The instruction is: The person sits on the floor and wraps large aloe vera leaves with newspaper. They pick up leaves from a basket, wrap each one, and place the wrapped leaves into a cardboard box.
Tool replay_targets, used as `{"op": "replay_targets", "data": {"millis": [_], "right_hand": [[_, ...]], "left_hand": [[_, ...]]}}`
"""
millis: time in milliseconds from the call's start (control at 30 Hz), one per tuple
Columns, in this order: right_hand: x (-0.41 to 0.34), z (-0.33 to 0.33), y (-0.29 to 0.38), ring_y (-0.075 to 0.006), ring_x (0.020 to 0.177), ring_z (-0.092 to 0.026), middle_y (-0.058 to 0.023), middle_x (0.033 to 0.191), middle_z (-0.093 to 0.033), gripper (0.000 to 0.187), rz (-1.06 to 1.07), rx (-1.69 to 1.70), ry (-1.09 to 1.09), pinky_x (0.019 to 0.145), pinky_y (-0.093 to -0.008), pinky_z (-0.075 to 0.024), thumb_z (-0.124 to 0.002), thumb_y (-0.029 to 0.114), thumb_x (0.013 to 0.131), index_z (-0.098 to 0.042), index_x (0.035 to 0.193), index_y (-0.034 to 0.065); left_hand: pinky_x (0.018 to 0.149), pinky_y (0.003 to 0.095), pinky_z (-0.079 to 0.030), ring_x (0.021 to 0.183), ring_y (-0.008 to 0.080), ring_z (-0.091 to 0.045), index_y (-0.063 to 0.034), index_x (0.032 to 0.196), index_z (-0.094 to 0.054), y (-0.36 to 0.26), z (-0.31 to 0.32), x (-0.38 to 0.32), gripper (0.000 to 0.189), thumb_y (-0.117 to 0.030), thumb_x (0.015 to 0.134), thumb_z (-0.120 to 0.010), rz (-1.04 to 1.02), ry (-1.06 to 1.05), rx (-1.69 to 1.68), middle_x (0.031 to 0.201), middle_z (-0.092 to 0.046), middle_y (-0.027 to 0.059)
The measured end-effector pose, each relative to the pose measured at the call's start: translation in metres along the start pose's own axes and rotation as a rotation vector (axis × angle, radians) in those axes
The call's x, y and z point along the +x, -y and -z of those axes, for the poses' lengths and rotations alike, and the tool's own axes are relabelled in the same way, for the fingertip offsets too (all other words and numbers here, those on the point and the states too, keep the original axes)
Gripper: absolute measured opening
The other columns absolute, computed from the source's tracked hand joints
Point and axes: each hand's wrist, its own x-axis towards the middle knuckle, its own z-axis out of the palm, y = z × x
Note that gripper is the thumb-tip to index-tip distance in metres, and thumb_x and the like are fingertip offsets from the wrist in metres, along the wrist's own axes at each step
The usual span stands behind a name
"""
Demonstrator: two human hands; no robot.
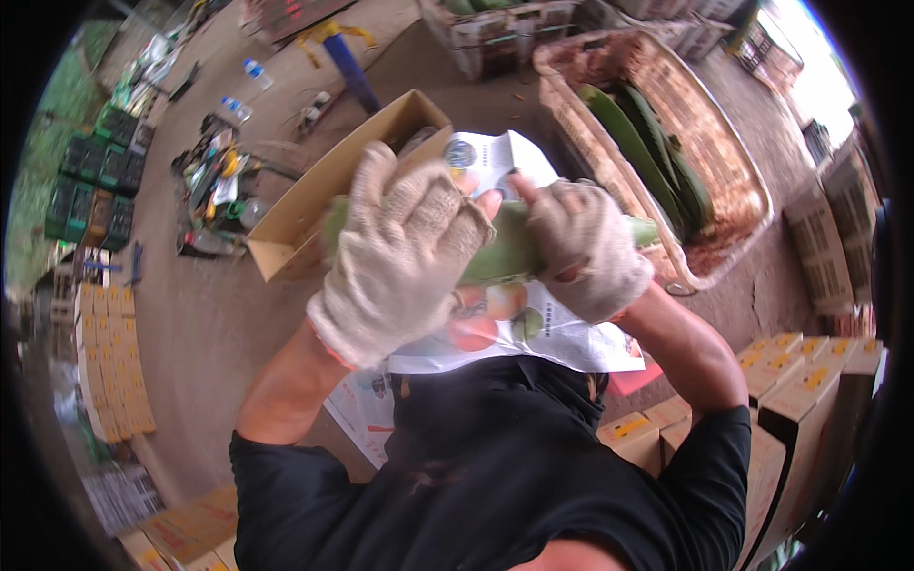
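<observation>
Both hands wear worn cloth gloves with some bare fingertips showing. A broad green aloe leaf (500,246) lies crosswise over my lap. My right hand (589,246) is closed around it near its narrower end, which sticks out to the right. My left hand (407,250) lies over the leaf's other part, fingers spread; whether it grips the leaf cannot be told. Under the leaf, a printed paper sheet (571,342) covers my lap. A long, narrow cardboard box (300,203) stands open just beyond my left hand, with something partly hidden inside.
A dirt-stained plastic crate (728,168) at the right holds several long green leaves (632,143). More crates (493,36) stand beyond. Cardboard boxes (800,385) are stacked at lower right and far left. Litter and plastic bottles (235,108) lie on the floor at left.
</observation>
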Motion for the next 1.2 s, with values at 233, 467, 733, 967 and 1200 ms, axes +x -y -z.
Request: {"op": "replay_targets", "data": {"millis": [233,467,733,967,1200], "right_hand": [[-0.043,-0.022,-0.031,-0.0366,0.09,-0.061,-0.0158,0.098,-0.058,0.076,-0.091,-0.081,0.018,0.081,-0.048,-0.0499,-0.081,0.014,0.064,-0.053,0.133,-0.003],[-0.041,-0.033,-0.045,-0.0397,0.096,-0.064,-0.0196,0.106,-0.064,0.071,-0.256,0.08,0.067,0.084,-0.0456,-0.0529,-0.078,-0.003,0.057,-0.059,0.125,0.003],[-0.002,-0.036,-0.029,-0.0388,0.095,-0.066,-0.019,0.107,-0.064,0.068,-0.136,0.131,0.123,0.084,-0.0423,-0.0554,-0.082,-0.003,0.061,-0.058,0.124,0.0033],[-0.015,-0.101,0.008,-0.0412,0.106,-0.057,-0.0214,0.112,-0.057,0.082,-0.091,0.197,0.251,0.091,-0.0471,-0.0482,-0.089,0.019,0.061,-0.049,0.13,0.001],[-0.035,-0.099,0.024,-0.0407,0.094,-0.06,-0.0205,0.099,-0.059,0.082,-0.027,0.075,0.258,0.081,-0.0508,-0.0487,-0.087,0.027,0.066,-0.048,0.131,-0.0041]], "left_hand": [[0.117,0.0433,-0.035,0.145,0.0304,-0.04,0.0011,0.153,-0.034,0.073,-0.013,-0.152,0.088,-0.023,0.085,-0.083,1.05,-0.53,-0.897,0.155,-0.043,0.0192],[0.116,0.0417,-0.04,0.146,0.0317,-0.039,-0.0117,0.161,-0.02,0.015,-0.123,-0.209,0.122,-0.003,0.063,-0.093,1.065,0.08,-0.91,0.16,-0.036,0.0175],[0.116,0.0389,-0.039,0.142,0.0333,-0.043,-0.0053,0.153,-0.034,0.021,-0.136,-0.18,0.103,-0.017,0.066,-0.088,1.037,0.083,-0.822,0.155,-0.041,0.0195],[0.105,0.0359,-0.048,0.126,0.0284,-0.06,-0.0045,0.146,-0.048,0.008,-0.135,-0.179,0.096,-0.019,0.063,-0.094,1.185,-0.038,-1.1,0.136,-0.062,0.0166],[0.096,0.0407,-0.053,0.116,0.0351,-0.065,-0.0069,0.141,-0.053,0.004,-0.141,-0.184,0.094,-0.028,0.061,-0.096,1.137,-0.061,-0.995,0.124,-0.068,0.0195]]}}
